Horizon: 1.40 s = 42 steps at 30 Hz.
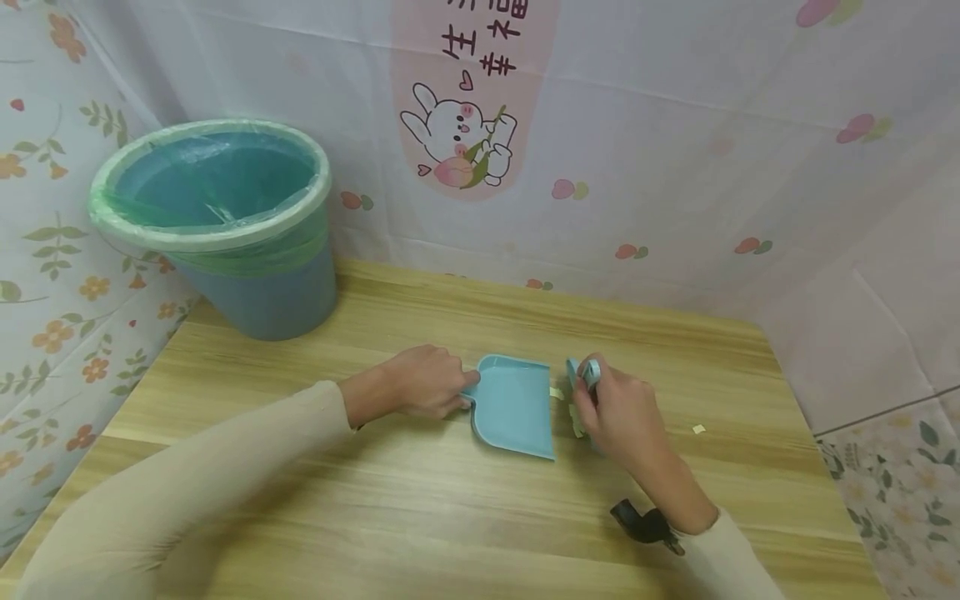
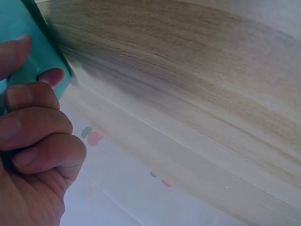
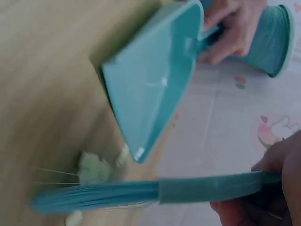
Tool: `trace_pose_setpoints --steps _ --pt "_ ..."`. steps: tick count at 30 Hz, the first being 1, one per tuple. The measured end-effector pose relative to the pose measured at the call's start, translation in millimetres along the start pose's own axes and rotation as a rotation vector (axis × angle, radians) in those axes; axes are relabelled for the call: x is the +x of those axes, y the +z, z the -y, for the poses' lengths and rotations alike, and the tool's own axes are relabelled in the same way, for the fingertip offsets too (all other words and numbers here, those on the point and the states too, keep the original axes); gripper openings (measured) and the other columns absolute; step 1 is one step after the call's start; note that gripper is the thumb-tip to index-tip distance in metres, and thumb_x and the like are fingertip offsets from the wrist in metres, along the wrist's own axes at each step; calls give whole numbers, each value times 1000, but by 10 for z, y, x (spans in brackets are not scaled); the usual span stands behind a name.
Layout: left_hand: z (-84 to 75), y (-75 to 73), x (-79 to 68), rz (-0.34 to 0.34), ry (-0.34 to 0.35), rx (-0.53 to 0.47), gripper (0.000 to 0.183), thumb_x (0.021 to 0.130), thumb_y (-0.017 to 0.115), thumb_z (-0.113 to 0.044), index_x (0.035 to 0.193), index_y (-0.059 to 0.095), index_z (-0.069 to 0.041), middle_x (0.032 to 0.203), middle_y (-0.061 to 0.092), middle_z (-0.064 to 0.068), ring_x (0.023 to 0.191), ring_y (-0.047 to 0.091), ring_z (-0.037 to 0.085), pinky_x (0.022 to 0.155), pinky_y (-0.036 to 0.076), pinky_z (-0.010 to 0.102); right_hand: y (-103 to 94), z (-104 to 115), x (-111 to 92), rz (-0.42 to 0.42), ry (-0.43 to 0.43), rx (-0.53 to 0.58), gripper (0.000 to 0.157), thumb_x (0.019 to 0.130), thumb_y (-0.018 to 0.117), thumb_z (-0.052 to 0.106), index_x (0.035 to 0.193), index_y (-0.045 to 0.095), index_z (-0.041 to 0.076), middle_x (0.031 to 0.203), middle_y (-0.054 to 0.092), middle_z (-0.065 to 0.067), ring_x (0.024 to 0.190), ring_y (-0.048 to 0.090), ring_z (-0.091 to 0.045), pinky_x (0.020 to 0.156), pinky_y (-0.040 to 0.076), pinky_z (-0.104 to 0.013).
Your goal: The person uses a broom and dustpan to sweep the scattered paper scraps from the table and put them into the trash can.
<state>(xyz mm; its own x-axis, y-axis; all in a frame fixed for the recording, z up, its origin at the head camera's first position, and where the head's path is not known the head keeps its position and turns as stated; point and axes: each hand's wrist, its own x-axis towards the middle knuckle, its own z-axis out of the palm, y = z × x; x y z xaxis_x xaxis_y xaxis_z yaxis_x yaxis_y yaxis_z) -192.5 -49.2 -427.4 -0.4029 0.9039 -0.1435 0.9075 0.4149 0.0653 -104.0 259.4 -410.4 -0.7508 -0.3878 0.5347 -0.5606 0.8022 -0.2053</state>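
My left hand [image 1: 431,382] grips the handle of a light blue dustpan [image 1: 513,408], which lies at mid-table with its wide edge facing right. In the left wrist view, the fingers [image 2: 44,150] curl round that handle. Across from the pan's edge, my right hand [image 1: 622,408] holds a blue hand brush [image 3: 207,187], its bristles pointing down at the table. Pale yellow-green paper scraps [image 3: 94,168] lie between bristles and pan. In the head view one small scrap [image 1: 698,429] sits apart, right of the right hand.
A blue bin [image 1: 277,292] lined with a green bag stands at the table's back left corner. Patterned cloth [image 1: 660,167] hangs behind the wooden table [image 1: 420,517]. A black strap [image 1: 641,523] is at the right wrist.
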Motion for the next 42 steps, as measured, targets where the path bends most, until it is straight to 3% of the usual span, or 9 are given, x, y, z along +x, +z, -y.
trace_pose_setpoints --steps 5,10,15,23,25,32,36,42 --pt "-3 18 11 -6 4 8 28 111 66 -33 113 68 -5 73 59 0 64 58 13 65 57 36 -133 -55 11 17 -13 -57 10 95 70 1 96 60 3 66 51 2 52 32 -4 45 29 -26" --pt "-10 13 8 -1 3 -5 27 111 66 -32 113 68 -5 72 57 0 64 60 14 65 56 35 -213 -134 19 17 -56 -88 11 92 76 3 99 67 7 67 56 2 53 39 -6 46 33 -27" --pt "-12 13 2 4 -7 -8 28 111 66 -32 114 68 -5 72 59 0 65 62 15 66 57 36 -204 -202 19 38 -94 -75 14 92 79 5 101 72 14 71 59 6 57 48 -9 48 37 -27" --pt "4 45 3 -1 -6 -14 28 111 66 -33 115 68 -5 71 55 -1 63 57 13 64 55 35 -242 -256 -73 79 -156 -17 13 92 81 10 101 73 15 75 64 7 59 48 -6 50 40 -27" --pt "10 45 2 0 -6 -10 29 111 66 -33 116 68 -5 71 55 -2 63 56 12 63 55 34 -282 -256 -106 87 -146 -13 16 90 83 10 102 74 16 77 65 8 60 48 -5 51 41 -27" --pt "5 38 -10 3 -9 -2 30 111 65 -34 117 68 -4 71 55 -1 62 52 12 63 53 33 -412 -309 -199 42 -79 -33 9 99 71 14 105 73 9 86 75 -5 61 60 -11 52 50 -34" --pt "5 35 -11 -11 -2 0 29 111 65 -34 114 68 -5 71 57 -1 61 53 11 62 54 34 -452 -332 -237 -10 -43 -75 10 97 64 11 101 66 3 72 66 -4 52 56 -10 45 44 -29" --pt "9 26 -11 -18 2 2 29 111 65 -34 113 67 -5 73 60 0 62 57 12 63 56 36 -399 -307 -244 6 -24 -145 16 99 54 16 87 46 9 64 32 10 53 24 -2 44 21 -22"
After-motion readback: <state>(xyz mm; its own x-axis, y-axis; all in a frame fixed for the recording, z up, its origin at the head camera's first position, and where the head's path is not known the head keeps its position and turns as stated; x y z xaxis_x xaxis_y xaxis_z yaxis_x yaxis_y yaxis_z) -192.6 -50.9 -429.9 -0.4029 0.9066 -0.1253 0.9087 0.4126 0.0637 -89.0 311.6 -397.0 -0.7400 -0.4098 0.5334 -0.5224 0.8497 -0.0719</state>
